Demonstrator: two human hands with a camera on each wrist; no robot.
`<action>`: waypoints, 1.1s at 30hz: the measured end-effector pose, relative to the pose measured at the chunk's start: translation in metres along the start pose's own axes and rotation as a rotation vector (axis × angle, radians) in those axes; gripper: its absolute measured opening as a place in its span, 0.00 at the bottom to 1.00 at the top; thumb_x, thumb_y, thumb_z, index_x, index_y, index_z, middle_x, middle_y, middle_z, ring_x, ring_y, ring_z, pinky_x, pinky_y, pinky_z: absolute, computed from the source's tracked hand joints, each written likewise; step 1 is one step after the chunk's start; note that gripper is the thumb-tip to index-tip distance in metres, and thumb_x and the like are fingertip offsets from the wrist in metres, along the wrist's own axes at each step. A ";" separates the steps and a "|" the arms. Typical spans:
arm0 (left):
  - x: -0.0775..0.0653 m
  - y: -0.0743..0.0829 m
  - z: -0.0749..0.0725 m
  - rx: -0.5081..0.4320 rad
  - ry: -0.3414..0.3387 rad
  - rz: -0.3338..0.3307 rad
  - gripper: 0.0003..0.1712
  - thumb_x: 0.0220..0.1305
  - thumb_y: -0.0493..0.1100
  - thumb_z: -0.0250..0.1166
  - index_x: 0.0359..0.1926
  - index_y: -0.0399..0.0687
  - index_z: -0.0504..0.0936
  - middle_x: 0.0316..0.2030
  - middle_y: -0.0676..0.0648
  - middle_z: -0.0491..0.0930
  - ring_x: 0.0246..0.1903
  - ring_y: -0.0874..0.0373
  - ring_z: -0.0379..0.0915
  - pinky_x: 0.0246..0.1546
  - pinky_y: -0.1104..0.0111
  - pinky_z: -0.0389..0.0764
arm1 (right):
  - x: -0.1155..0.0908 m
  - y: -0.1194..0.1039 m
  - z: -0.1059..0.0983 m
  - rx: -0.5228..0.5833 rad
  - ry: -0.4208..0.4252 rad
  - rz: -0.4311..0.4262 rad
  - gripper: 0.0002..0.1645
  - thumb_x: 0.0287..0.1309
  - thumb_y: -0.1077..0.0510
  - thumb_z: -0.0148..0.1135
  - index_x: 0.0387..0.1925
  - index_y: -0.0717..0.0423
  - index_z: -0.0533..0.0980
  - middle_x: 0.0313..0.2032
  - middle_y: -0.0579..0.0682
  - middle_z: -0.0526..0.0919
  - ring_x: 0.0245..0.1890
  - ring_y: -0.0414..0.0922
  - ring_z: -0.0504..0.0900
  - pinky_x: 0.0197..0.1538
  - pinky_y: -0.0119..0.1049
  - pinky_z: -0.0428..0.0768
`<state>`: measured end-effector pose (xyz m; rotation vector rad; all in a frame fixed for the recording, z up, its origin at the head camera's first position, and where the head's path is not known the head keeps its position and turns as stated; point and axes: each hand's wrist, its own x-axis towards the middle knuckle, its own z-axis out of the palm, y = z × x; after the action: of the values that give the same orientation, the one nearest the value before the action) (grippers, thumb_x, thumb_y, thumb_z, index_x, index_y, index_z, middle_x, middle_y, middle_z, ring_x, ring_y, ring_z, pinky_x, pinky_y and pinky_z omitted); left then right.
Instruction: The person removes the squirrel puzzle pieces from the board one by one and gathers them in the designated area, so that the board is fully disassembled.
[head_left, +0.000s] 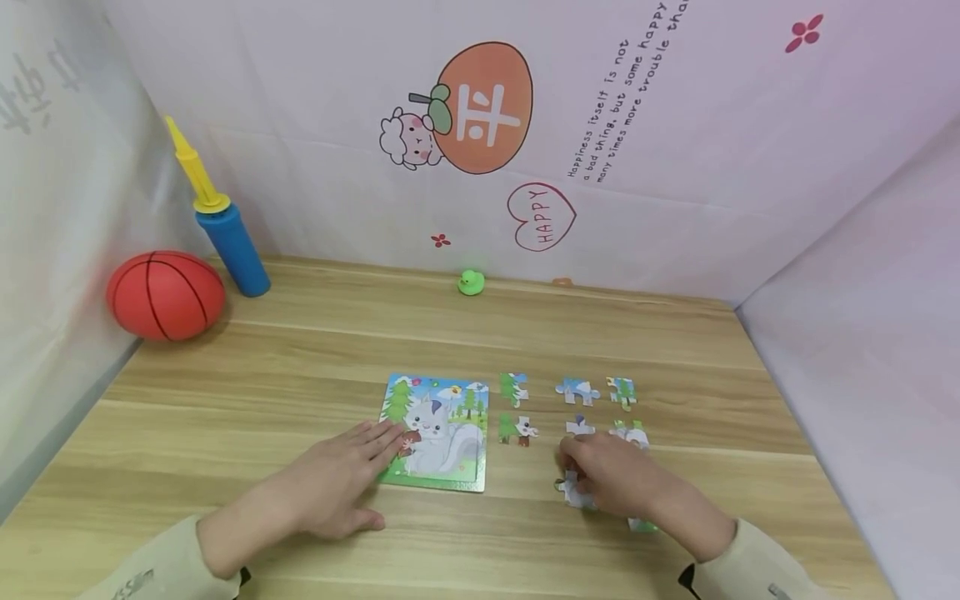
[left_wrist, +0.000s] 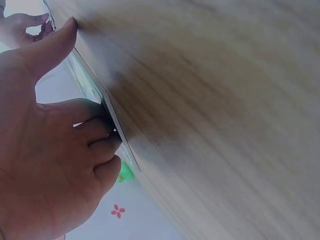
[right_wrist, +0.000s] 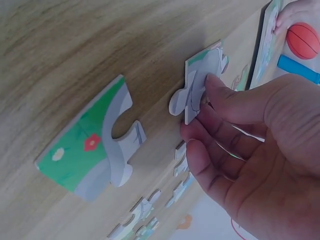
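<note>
A square puzzle board [head_left: 471, 482] with a squirrel picture lies on the wooden table. My left hand [head_left: 337, 475] rests on its left side, fingers stretched over the picture and thumb out on the tabletop. To the right of the board, my right hand [head_left: 618, 475] has its thumb and fingers curled at a grey-and-green puzzle piece [right_wrist: 197, 82], pinching it by the edge. A corner piece with a red flower [right_wrist: 95, 145] lies beside it in the right wrist view. Part of another piece [head_left: 633, 433] is covered by my right hand.
Several loose pieces lie in rows, among them a tree piece [head_left: 512, 388], a blue piece [head_left: 577, 390] and an acorn piece [head_left: 517, 429]. A green toy duck [head_left: 471, 283] sits at the back. A red ball [head_left: 165, 296] and a blue-yellow pump [head_left: 234, 250] stand at the left.
</note>
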<state>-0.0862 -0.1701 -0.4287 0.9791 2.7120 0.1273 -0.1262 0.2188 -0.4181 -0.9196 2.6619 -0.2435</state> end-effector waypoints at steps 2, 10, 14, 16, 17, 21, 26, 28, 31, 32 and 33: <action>0.000 0.000 -0.001 0.002 -0.005 0.000 0.55 0.62 0.66 0.70 0.78 0.38 0.63 0.80 0.38 0.59 0.81 0.42 0.56 0.81 0.48 0.63 | 0.000 0.000 0.000 0.002 0.000 0.002 0.15 0.53 0.66 0.76 0.39 0.51 0.79 0.33 0.42 0.84 0.30 0.32 0.77 0.31 0.26 0.77; 0.000 0.000 -0.002 0.012 -0.010 -0.003 0.54 0.62 0.66 0.70 0.77 0.37 0.64 0.80 0.39 0.60 0.80 0.43 0.57 0.81 0.49 0.63 | 0.000 -0.001 0.001 -0.071 0.033 -0.040 0.16 0.52 0.67 0.78 0.38 0.50 0.79 0.33 0.41 0.84 0.29 0.33 0.77 0.31 0.26 0.78; 0.000 0.001 -0.003 0.028 -0.006 -0.006 0.54 0.62 0.66 0.70 0.77 0.37 0.65 0.80 0.39 0.60 0.80 0.43 0.58 0.81 0.49 0.63 | 0.001 -0.005 -0.001 -0.157 0.078 -0.082 0.15 0.50 0.65 0.79 0.36 0.51 0.80 0.31 0.42 0.85 0.27 0.34 0.78 0.30 0.27 0.77; 0.001 0.001 -0.003 0.026 -0.002 -0.006 0.53 0.63 0.66 0.69 0.77 0.37 0.65 0.80 0.39 0.61 0.80 0.43 0.59 0.81 0.49 0.64 | 0.005 -0.010 -0.005 -0.161 0.101 -0.090 0.12 0.53 0.65 0.77 0.34 0.52 0.79 0.30 0.43 0.85 0.25 0.34 0.75 0.28 0.26 0.75; 0.001 0.001 -0.003 0.024 0.001 -0.005 0.52 0.63 0.66 0.69 0.76 0.37 0.66 0.80 0.39 0.61 0.80 0.43 0.59 0.81 0.49 0.64 | 0.008 -0.014 -0.007 -0.154 0.110 -0.098 0.11 0.54 0.64 0.75 0.35 0.53 0.80 0.31 0.44 0.86 0.25 0.34 0.75 0.28 0.26 0.75; 0.002 0.000 -0.003 0.011 0.015 0.000 0.49 0.66 0.65 0.67 0.75 0.36 0.67 0.79 0.38 0.63 0.79 0.42 0.60 0.80 0.48 0.65 | 0.029 -0.038 -0.014 -0.138 0.156 -0.156 0.03 0.63 0.60 0.69 0.37 0.54 0.81 0.34 0.46 0.87 0.28 0.37 0.81 0.30 0.27 0.80; 0.005 -0.001 -0.005 0.013 0.047 0.018 0.48 0.67 0.64 0.66 0.75 0.36 0.68 0.77 0.37 0.66 0.78 0.41 0.63 0.80 0.48 0.65 | 0.071 -0.077 -0.008 -0.191 0.199 -0.228 0.14 0.68 0.50 0.67 0.48 0.53 0.84 0.45 0.47 0.88 0.43 0.43 0.87 0.47 0.37 0.89; 0.006 -0.002 -0.006 0.000 0.051 0.019 0.49 0.67 0.65 0.66 0.75 0.36 0.67 0.77 0.36 0.66 0.78 0.41 0.63 0.80 0.47 0.65 | 0.086 -0.093 -0.003 -0.204 0.183 -0.238 0.20 0.70 0.46 0.65 0.54 0.53 0.83 0.51 0.49 0.88 0.50 0.45 0.87 0.55 0.39 0.89; 0.005 -0.006 -0.009 -0.042 0.063 0.008 0.50 0.67 0.64 0.66 0.76 0.34 0.66 0.77 0.35 0.65 0.78 0.39 0.62 0.80 0.46 0.64 | 0.104 -0.114 0.006 -0.237 0.149 -0.248 0.27 0.71 0.42 0.62 0.61 0.54 0.81 0.57 0.50 0.85 0.58 0.47 0.85 0.64 0.41 0.86; 0.004 -0.008 -0.010 -0.055 0.070 0.001 0.50 0.67 0.64 0.66 0.76 0.33 0.65 0.77 0.34 0.65 0.78 0.39 0.61 0.80 0.46 0.64 | 0.108 -0.120 0.008 -0.253 0.146 -0.248 0.28 0.72 0.41 0.62 0.62 0.55 0.80 0.57 0.50 0.85 0.59 0.48 0.84 0.65 0.42 0.85; 0.004 -0.010 -0.012 -0.067 0.078 -0.008 0.51 0.67 0.64 0.67 0.76 0.32 0.65 0.77 0.33 0.64 0.78 0.38 0.61 0.80 0.45 0.63 | 0.111 -0.125 0.011 -0.262 0.147 -0.244 0.29 0.71 0.40 0.61 0.62 0.55 0.80 0.56 0.50 0.85 0.59 0.48 0.84 0.65 0.42 0.85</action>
<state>-0.0987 -0.1755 -0.4199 0.9628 2.7621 0.2589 -0.1336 0.0512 -0.4221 -1.3608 2.7562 -0.0142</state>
